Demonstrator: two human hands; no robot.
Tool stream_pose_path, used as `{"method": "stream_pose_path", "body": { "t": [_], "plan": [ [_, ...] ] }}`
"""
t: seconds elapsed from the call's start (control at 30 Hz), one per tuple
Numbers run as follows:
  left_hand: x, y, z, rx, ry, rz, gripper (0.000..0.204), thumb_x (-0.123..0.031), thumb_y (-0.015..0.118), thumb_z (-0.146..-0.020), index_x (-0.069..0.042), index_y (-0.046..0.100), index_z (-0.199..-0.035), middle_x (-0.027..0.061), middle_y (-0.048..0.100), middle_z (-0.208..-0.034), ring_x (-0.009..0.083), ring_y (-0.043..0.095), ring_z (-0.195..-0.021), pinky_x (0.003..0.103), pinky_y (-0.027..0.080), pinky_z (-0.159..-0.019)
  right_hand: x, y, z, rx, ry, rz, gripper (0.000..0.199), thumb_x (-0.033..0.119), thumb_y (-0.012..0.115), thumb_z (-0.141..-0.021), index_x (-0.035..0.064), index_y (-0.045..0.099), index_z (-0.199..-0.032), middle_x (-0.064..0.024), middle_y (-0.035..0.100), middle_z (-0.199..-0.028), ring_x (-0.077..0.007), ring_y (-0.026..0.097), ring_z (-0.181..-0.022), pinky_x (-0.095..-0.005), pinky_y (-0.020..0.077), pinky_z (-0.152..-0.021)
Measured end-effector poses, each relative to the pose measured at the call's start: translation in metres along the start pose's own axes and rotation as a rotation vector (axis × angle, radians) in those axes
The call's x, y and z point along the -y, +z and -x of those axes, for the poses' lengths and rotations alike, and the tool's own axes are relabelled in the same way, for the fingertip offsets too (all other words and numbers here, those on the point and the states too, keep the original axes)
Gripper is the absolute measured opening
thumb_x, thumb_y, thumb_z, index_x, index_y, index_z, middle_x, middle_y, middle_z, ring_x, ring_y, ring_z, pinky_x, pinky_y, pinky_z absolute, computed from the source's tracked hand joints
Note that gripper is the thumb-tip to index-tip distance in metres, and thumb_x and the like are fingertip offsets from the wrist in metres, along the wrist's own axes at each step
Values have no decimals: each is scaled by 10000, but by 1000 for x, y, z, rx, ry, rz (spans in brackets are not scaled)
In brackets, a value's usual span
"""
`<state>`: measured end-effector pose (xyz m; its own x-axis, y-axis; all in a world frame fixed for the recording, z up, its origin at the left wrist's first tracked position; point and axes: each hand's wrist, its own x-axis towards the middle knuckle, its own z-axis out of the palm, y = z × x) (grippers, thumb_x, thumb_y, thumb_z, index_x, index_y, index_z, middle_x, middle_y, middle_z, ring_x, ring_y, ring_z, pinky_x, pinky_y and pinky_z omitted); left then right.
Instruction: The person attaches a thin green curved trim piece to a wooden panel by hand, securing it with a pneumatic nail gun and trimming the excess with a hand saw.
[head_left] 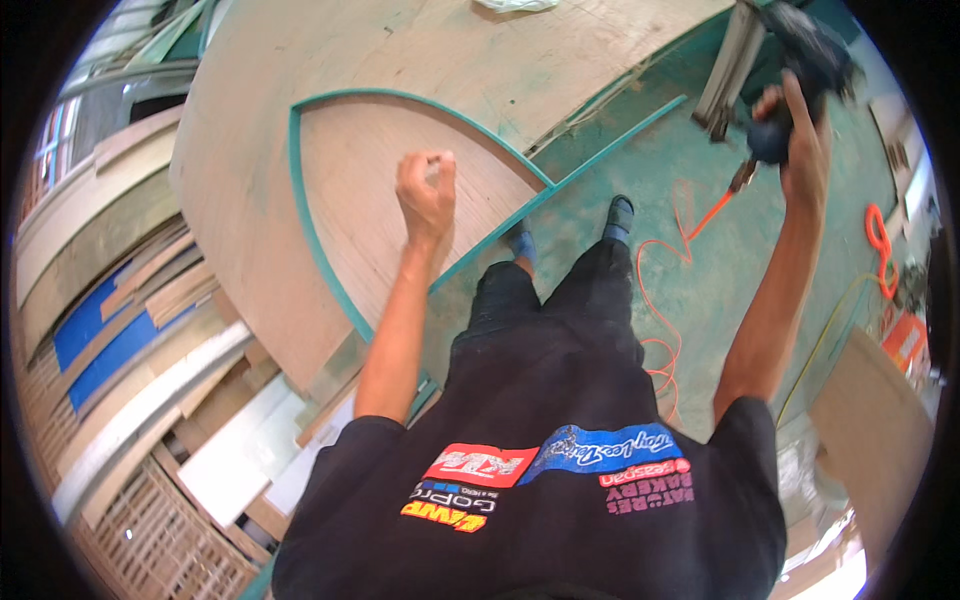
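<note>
The right hand is gripping a dark power tool, fingers wrapped tight around its handle, up at the top right above the green floor. The tool is blurring with motion and its upper part is running into the dark rim, so its kind is hard to tell. An orange cable is trailing from below it across the floor.

The left hand is curling into a loose fist, fingertips pressed together; whether it is pinching anything small cannot be told. It is hovering over a curved plywood panel edged with a green strip, which is lying on a larger plywood sheet.

Stacked boards are leaning at the left. The person's two feet are standing on the floor just beside the panel's straight edge.
</note>
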<state>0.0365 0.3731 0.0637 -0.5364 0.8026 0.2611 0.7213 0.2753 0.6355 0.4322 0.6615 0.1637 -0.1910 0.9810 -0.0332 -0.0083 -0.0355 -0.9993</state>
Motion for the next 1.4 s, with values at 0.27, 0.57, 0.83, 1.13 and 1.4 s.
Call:
{"method": "stream_pose_path", "body": {
  "t": [0.27, 0.57, 0.83, 1.13, 1.4],
  "plan": [
    [10, 45, -150, 468, 549, -231, 499, -513, 634, -968, -51, 717, -800, 143, 694, -803, 360, 663, -779, 459, 491, -797, -58, 26, 244, -490, 492, -512, 331, 340, 599, -1023, 84, 509, -833, -8, 471, -675, -143, 489, -578, -334, 470, -581],
    [20, 66, -159, 383, 205, -325, 472, -423, 613, -885, -16, 646, -648, 202, 618, -638, 393, 618, -596, 482, 485, -619, -119, 157, 308, -381, 759, -862, 386, 391, 660, -1013, 20, 647, -1119, 41, 438, -587, -85, 448, -454, -294, 437, -454],
    [21, 68, -161, 468, 280, -385, 425, -350, 601, -861, -21, 600, -593, 195, 567, -577, 367, 558, -528, 467, 468, -580, -136, 191, 308, -353, 752, -937, 401, 381, 649, -1020, -7, 637, -1122, 35, 436, -585, -88, 442, -441, -290, 436, -445],
    [25, 70, -164, 483, 334, -354, 402, -298, 591, -851, -7, 574, -576, 197, 537, -553, 324, 520, -474, 452, 438, -528, -139, 189, 307, -355, 743, -977, 359, 333, 678, -1005, -12, 642, -1095, 28, 450, -582, -91, 437, -435, -296, 439, -444],
    [22, 68, -163, 513, 332, -365, 398, -297, 585, -849, -9, 578, -574, 193, 499, -539, 289, 486, -461, 440, 427, -519, -137, 187, 305, -347, 750, -956, 367, 311, 691, -999, -28, 640, -1131, 26, 451, -579, -89, 442, -437, -298, 443, -442]
  ]
}}
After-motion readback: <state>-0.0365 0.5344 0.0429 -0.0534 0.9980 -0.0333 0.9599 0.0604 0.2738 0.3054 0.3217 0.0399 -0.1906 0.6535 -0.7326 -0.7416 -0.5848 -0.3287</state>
